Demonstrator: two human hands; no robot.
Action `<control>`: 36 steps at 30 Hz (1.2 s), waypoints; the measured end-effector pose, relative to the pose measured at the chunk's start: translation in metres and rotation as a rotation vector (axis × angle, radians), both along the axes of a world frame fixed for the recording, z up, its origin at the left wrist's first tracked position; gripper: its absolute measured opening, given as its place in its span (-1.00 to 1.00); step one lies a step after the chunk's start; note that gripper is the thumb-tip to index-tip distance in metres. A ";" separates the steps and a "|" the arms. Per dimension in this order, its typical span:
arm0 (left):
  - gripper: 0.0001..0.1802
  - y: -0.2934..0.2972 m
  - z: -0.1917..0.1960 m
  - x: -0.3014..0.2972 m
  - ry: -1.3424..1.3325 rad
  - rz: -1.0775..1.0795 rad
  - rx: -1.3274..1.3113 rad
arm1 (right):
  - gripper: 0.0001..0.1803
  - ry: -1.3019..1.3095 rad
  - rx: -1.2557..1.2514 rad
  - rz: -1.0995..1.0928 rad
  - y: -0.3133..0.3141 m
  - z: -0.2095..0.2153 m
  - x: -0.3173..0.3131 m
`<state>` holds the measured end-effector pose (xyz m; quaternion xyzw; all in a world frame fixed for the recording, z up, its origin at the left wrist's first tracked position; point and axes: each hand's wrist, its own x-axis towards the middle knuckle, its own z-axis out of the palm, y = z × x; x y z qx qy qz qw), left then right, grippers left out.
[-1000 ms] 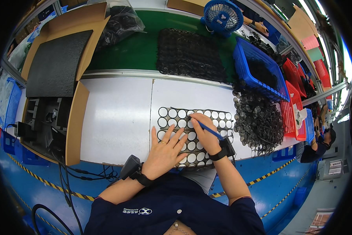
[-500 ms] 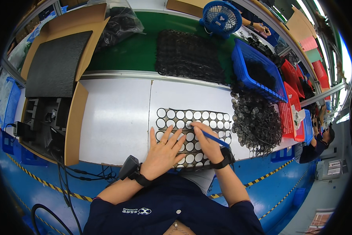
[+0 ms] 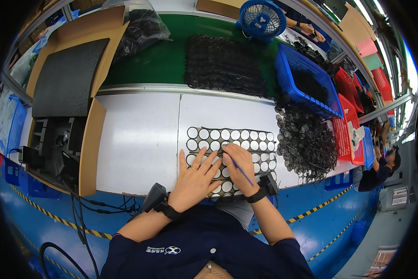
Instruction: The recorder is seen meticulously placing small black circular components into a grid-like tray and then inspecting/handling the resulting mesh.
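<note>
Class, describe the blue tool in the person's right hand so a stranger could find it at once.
Start at the white worktop and find the dark sheet with rows of white discs near its front edge. Over that sheet, the right hand holds the slim blue tool slantwise. Unlike the round white discs around it, it is long, thin and blue.

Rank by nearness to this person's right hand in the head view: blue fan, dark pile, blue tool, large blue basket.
1. Blue tool, held in the right hand.
2. Dark pile, to the hand's right.
3. Large blue basket, beyond the pile.
4. Blue fan, farther back.
</note>
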<state>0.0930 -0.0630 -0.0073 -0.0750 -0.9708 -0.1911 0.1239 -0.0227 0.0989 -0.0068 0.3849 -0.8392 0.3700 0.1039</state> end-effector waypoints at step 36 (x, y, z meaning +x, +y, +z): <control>-0.46 0.002 -0.002 0.014 -0.053 -0.007 -0.024 | -0.72 0.135 0.126 -0.028 0.014 0.003 0.041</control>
